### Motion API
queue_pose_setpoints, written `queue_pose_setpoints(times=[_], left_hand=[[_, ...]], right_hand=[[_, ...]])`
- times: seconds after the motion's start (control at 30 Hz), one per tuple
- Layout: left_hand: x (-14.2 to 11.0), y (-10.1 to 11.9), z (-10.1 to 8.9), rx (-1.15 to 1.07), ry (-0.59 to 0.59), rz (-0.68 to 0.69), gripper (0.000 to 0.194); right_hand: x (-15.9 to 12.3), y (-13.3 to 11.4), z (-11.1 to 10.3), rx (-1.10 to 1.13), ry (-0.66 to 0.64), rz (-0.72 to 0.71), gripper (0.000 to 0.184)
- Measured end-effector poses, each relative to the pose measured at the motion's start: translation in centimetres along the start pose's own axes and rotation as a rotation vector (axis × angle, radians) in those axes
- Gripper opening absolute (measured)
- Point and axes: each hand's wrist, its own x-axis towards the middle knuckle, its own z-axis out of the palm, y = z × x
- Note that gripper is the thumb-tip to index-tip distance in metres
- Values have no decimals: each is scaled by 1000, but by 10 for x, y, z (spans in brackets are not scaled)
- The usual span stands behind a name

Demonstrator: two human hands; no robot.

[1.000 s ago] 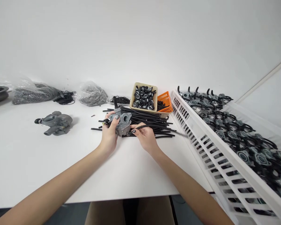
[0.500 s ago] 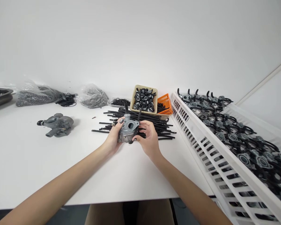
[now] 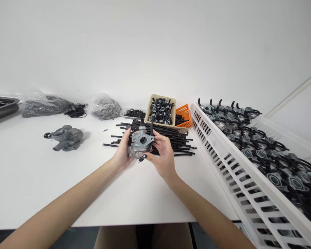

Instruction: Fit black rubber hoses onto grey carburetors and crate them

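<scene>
The fingers of the left hand (image 3: 123,148) are partly curled around the left side of a grey metal carburetor (image 3: 142,141), just below the middle of the frame. The fingers of the right hand (image 3: 163,150) are bent around its right side, thumb at the lower edge, beside a black hose (image 3: 151,127) that rises there. Behind the hands, loose black tubes (image 3: 182,145) lie on the white tabletop (image 3: 114,204). Above them, at center, stand a cream bin (image 3: 147,119) of small black-and-metal parts and an orange basket (image 3: 188,123). A second carburetor (image 3: 64,138) sits at left; a white crate (image 3: 238,152) of similar assemblies fills the right.
</scene>
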Motion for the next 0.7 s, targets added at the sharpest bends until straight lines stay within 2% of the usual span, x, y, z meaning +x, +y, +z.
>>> queue_pose_setpoints(times=[0.17, 0.37, 0.53, 0.63, 0.7], left_hand=[[-7, 2, 7, -87, 20, -95, 59], [-13, 2, 11, -154, 16, -271, 48], [-15, 1, 11, -124, 13, -296, 53], [-13, -3, 9, -102, -47, -320, 60], [-10, -4, 6, -86, -54, -275, 59]], right_hand=[[1, -3, 0, 53, -119, 17, 69], [0, -5, -6, -3, -270, 68, 101], [3, -7, -14, -35, -379, 59, 112], [6, -5, -16, -35, -382, 33, 116], [7, -3, -17, -66, -305, -8, 110]])
